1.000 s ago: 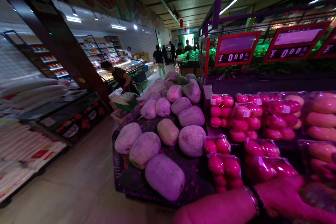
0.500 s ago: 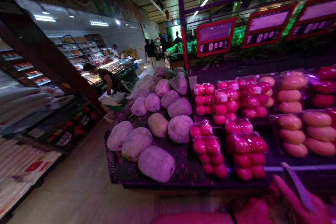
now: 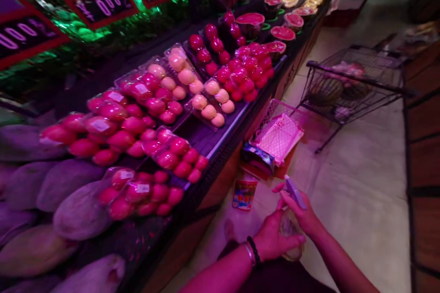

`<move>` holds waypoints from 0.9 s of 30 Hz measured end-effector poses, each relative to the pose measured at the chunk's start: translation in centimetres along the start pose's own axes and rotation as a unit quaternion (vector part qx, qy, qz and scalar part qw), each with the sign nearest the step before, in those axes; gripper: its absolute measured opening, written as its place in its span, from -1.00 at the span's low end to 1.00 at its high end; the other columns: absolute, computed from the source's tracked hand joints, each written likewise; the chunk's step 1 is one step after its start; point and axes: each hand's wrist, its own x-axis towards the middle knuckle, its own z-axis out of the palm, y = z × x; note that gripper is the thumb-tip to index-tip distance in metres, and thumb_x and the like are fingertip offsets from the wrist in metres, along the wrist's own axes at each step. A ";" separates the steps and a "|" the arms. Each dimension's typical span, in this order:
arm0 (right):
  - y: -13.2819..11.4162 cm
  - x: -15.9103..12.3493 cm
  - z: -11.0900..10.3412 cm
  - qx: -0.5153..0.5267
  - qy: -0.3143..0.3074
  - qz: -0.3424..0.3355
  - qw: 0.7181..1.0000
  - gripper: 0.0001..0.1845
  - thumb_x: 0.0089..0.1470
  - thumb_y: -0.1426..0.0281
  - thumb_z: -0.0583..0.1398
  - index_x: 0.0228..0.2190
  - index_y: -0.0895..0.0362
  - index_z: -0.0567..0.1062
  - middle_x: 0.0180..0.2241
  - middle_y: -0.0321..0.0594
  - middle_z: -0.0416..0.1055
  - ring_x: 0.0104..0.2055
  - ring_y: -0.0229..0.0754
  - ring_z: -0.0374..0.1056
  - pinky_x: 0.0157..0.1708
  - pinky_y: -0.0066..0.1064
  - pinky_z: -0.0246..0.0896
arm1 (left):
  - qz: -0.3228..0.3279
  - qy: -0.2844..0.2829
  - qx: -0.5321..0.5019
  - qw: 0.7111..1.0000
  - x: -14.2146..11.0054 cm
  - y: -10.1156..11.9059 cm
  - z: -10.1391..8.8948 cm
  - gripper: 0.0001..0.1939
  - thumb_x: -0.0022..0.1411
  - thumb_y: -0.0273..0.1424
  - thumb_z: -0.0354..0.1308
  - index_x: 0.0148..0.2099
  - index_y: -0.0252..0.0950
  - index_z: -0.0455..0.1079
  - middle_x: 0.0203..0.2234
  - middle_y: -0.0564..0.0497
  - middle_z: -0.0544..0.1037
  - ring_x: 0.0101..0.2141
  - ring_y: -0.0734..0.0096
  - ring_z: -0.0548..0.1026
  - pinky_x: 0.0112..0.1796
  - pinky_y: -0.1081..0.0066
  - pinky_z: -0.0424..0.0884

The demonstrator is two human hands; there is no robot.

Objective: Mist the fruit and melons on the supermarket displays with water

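Left hand (image 3: 270, 240) closed round a roundish translucent thing (image 3: 291, 229), thumb across its near side; right hand (image 3: 305, 217) gripping a slim pale tool (image 3: 294, 193), close beside it. Both hands sit low in front of the body, above the floor (image 3: 360, 197), just off the front edge of the display surface (image 3: 197, 133). Main risk, I'd say: if that tool has an edge (too blurred to tell), a slip could nick the left fingers, since the hands are so close together. The translucent thing looks smooth and only partly covered by the grip, so a loose thumb or a twist could drop it; nothing but legs and floor below. Footing next: a colourful packet (image 3: 244, 195) lies flat by the foot (image 3: 229, 230) and could slide if stepped on; the plastic basket (image 3: 271, 113) beyond it could catch a toe. Wire cart (image 3: 312, 65) stands further along the aisle, a bump risk only if someone steps that way. A swung left elbow might knock the wrapped red fruit (image 3: 180, 158) near the surface's edge, smooth film likely sliding easily.
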 end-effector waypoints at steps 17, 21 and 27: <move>-6.6 10.0 -15.1 0.006 0.012 -0.053 0.999 -0.44 0.29 -0.16 0.29 0.03 0.01 0.56 -0.40 -0.26 0.61 -0.30 0.01 0.58 -0.18 -0.20 0.47 | 0.104 0.004 -0.028 0.994 17.4 7.1 5.4 -0.01 -0.06 -0.19 0.64 0.40 -0.20 0.41 0.25 -0.15 0.64 0.19 -0.12 0.61 0.25 0.04 0.56; -15.3 18.0 -12.6 0.007 -0.079 -0.146 0.986 -0.49 0.24 -0.12 0.35 -0.07 0.03 0.55 -0.33 -0.27 0.61 -0.34 -0.05 0.58 -0.28 -0.27 0.48 | 0.172 0.093 -0.047 0.980 21.1 13.6 0.0 -0.28 0.18 -0.19 0.50 0.31 -0.29 0.44 0.18 -0.19 0.68 0.15 -0.04 0.65 0.21 0.04 0.59; -27.4 29.3 -7.6 0.002 -0.140 -0.247 0.959 -0.47 0.28 -0.12 0.33 -0.39 0.07 0.50 -0.52 -0.35 0.48 -0.49 -0.19 0.44 -0.41 -0.37 0.34 | 0.239 0.278 0.082 0.927 25.0 24.6 -8.7 -0.14 0.22 -0.30 0.45 0.49 -0.22 0.24 0.42 -0.16 0.48 0.40 -0.05 0.45 0.47 -0.03 0.32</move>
